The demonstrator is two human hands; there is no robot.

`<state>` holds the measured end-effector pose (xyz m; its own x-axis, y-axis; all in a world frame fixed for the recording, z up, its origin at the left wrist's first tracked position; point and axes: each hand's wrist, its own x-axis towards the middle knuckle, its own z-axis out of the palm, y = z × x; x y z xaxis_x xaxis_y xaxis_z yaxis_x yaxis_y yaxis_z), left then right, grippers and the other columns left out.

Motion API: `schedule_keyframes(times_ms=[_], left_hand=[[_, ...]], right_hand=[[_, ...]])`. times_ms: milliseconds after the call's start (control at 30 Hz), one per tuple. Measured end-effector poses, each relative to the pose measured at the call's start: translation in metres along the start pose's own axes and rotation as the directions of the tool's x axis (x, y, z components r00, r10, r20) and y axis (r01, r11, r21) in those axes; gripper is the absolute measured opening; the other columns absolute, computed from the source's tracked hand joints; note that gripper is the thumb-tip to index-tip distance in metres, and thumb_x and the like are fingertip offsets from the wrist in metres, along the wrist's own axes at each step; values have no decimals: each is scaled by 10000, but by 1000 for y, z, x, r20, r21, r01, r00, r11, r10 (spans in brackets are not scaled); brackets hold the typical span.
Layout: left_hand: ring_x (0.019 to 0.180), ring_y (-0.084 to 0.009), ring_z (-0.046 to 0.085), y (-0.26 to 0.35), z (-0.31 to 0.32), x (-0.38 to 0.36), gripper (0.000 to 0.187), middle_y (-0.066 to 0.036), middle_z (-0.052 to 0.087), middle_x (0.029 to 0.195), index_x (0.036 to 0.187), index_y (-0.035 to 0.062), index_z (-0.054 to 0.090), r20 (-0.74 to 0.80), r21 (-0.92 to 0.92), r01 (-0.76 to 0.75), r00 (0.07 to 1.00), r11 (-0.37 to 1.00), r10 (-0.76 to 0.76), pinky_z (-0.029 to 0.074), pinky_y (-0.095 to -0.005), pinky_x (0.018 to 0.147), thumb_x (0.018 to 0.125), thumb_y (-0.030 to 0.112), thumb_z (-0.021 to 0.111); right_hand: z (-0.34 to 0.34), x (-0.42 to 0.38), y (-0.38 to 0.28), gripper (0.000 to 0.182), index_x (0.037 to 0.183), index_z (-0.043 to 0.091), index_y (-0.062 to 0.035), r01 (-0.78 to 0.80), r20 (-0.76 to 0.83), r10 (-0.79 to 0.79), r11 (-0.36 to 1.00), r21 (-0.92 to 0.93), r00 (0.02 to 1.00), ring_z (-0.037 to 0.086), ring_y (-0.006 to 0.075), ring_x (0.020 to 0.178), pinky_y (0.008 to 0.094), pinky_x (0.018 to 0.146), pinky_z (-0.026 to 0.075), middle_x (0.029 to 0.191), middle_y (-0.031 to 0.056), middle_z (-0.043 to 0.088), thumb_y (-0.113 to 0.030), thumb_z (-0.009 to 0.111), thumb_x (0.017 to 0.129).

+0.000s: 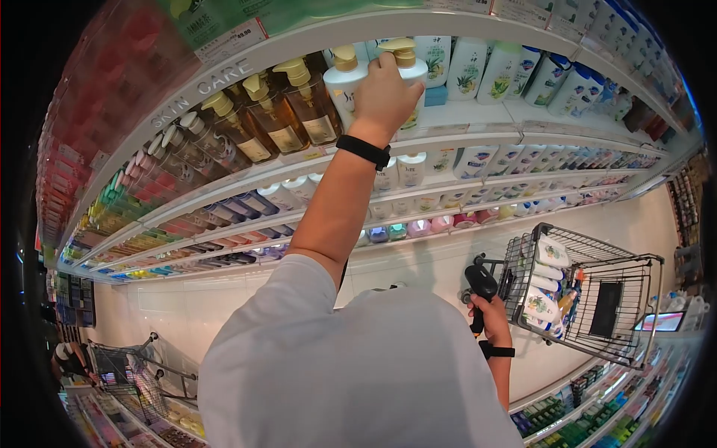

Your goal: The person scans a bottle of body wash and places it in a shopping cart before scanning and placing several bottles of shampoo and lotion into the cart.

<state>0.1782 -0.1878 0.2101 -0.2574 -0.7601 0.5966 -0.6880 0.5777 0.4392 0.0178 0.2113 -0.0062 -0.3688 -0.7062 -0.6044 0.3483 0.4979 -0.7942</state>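
Note:
My left hand (388,95) is up at the shelf, on the front of a white pump bottle (412,71) with a cream pump top. Its fingers are bent around the bottle's neck, and the fingertips are partly hidden. A similar white pump bottle (342,84) stands just left of it, beside amber pump bottles (312,104). Low on the right, my right hand (489,315) is closed around a black handheld device (480,282), close to the near end of a shopping cart (590,284).
White bottles (467,69) line the same shelf to the right. White and green bottles (539,302) lie in the cart. Another cart (131,377) stands at the lower left, with a person (69,360) beside it. Lower shelves (418,198) hold more bottles.

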Motion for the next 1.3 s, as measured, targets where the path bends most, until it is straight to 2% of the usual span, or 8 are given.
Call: schedule_keyframes(times_ms=[433,533,733,933,1067,1100,1133,1300], left_hand=[[922,-334,654,13,-10,-21,517,-125,646,1029,1046,32,606,-48,-26,-156,987,987,154,537,-424,721,743,404,798],[935,-321,628,15,-11,-25,490,-116,624,992,1045,28,597,-73,78,-350,932,934,355,527,-412,739,737,346,808],[962,-333,599,11,9,-29,483,-140,546,1116,1076,6,556,-121,-185,-429,903,884,413,525,-413,766,760,276,803],[1068,-299,608,36,-30,-44,683,-145,532,1223,1276,7,472,-386,-401,-584,806,706,447,529,-389,874,749,224,848],[1122,-240,597,36,-49,-76,760,-125,525,1280,1355,31,399,-172,-826,-301,940,476,295,509,-386,949,766,198,850],[1132,-220,590,35,-50,-88,760,-112,530,1281,1375,39,378,45,-985,18,988,174,149,497,-387,977,784,182,834],[1142,-200,584,32,-49,-100,761,-100,534,1282,1394,47,356,295,-933,305,952,-190,83,485,-387,1006,802,166,819],[1156,-217,595,-15,-19,-169,682,-119,559,1254,1399,29,335,668,-663,627,742,-409,55,497,-402,1012,882,229,732]], right_hand=[[2,-4,-14,215,1026,613,3,93,7,-93,996,-11,996,592,140,633,264,602,481,768,59,631,-151,669,887],[2,-6,-15,216,1033,610,4,105,9,-105,994,7,994,595,142,638,265,605,481,775,63,631,-146,666,888],[0,-15,-28,248,1074,605,5,124,10,-124,992,8,992,607,156,663,280,617,489,791,76,637,-151,661,889],[1,-28,-59,403,1193,547,-1,278,33,-297,925,260,954,609,206,721,325,693,506,836,104,634,-194,686,867],[12,-46,-100,533,1218,541,18,410,80,-456,853,323,886,625,247,796,387,801,513,942,153,641,-272,733,814],[15,-49,-107,559,1220,541,23,419,99,-468,852,313,878,630,252,810,400,815,514,950,154,641,-292,739,803],[15,-50,-113,586,1222,541,27,430,117,-481,850,303,869,635,258,824,412,830,515,958,154,642,-313,746,791],[25,-51,-129,549,1186,605,-8,431,253,-477,876,217,842,629,280,889,438,828,510,1045,144,644,-313,754,754]])
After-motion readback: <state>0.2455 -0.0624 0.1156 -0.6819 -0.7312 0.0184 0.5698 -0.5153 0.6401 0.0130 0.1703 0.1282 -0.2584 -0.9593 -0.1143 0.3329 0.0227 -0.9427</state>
